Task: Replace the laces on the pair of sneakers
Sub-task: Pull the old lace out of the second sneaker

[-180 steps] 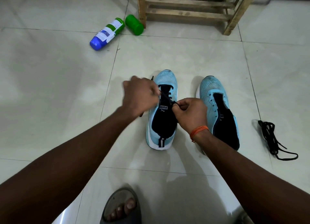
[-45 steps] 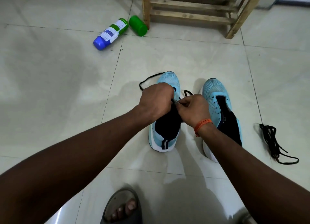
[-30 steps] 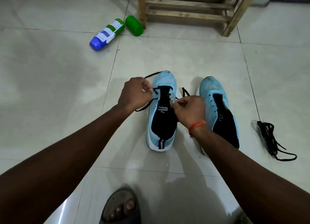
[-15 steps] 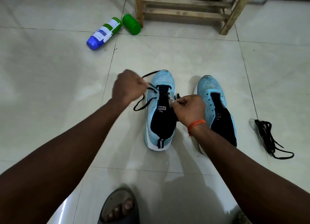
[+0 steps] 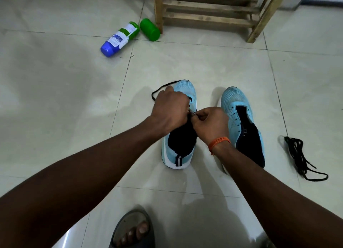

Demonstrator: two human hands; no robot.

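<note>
The scene is lit dimly, with a cool greenish cast. Light is received from about 3 o'clock: soft shadows are thrown toward 9 o'clock on the glossy floor (image 5: 55,118) beside the right sneaker (image 5: 241,121). A glare streak (image 5: 67,237) is seen at 7 o'clock. Tile joints are bowed near the edges.

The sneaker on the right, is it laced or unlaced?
Unlaced. The right sneaker shows bare eyelets beside its black opening, no lace through them; a loose black lace lies bunched on the tile beside it.
</note>
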